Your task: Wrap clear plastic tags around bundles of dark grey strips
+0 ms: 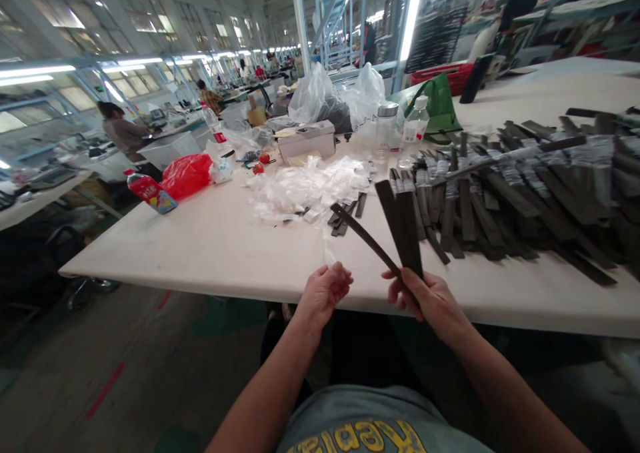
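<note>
My right hand [423, 296] is closed round the lower ends of several flat dark strips [401, 223], which stand up fanned above the table edge. One narrow strip [365, 236] leans away from the others to the left. To the left, my left hand [327, 289] pinches a thin, whitish see-through strip [329, 249] that rises from its fingertips. Beyond it lies a loose heap of white strips [310, 186], with a few short dark pieces [345, 219] at its near right edge. The two hands are apart.
Many bundled dark strips [525, 193] are piled on the right of the table [200, 253]. Farther back are a white box [306, 141], a jar [387, 129], a bottle [416, 123] and a green bag [440, 106]. A red bag [187, 176] lies left. A person [123, 133] stands far left.
</note>
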`<state>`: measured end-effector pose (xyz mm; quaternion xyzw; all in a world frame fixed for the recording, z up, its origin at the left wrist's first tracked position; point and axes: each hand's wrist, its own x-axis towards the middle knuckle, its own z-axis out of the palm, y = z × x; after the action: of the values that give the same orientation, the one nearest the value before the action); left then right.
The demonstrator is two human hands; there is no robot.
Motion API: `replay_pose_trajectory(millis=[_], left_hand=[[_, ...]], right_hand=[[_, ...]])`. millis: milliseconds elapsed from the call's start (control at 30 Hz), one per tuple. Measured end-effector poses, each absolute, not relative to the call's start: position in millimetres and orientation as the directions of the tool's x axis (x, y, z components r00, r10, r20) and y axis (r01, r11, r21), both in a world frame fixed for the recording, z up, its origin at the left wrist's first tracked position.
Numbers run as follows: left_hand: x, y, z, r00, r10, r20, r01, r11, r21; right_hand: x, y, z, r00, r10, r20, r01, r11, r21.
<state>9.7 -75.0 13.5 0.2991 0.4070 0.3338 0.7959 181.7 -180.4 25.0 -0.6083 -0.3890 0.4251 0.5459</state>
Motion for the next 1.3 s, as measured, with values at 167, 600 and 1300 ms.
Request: replay_pose_trajectory(millis=[167, 600, 1300], left_hand=[[15, -61, 25, 0.428, 0.748, -0.507, -0.445, 0.663, 0.602], [28, -61, 42, 0.425, 0.769, -0.477, -0.480, 0.639, 0.601], [35, -65, 25, 0.399, 0.805, -0.439, -0.495, 0.592, 0.636]], right_hand=[[188, -220, 7, 0.406, 0.900, -0.159, 0.031, -0.187, -0.982], [180, -257, -41, 0.341, 0.876, 0.341, 0.663, 0.033, -0.748], [175, -259, -45, 0.351, 0.884, 0.309, 0.673, -0.009, -0.739]])
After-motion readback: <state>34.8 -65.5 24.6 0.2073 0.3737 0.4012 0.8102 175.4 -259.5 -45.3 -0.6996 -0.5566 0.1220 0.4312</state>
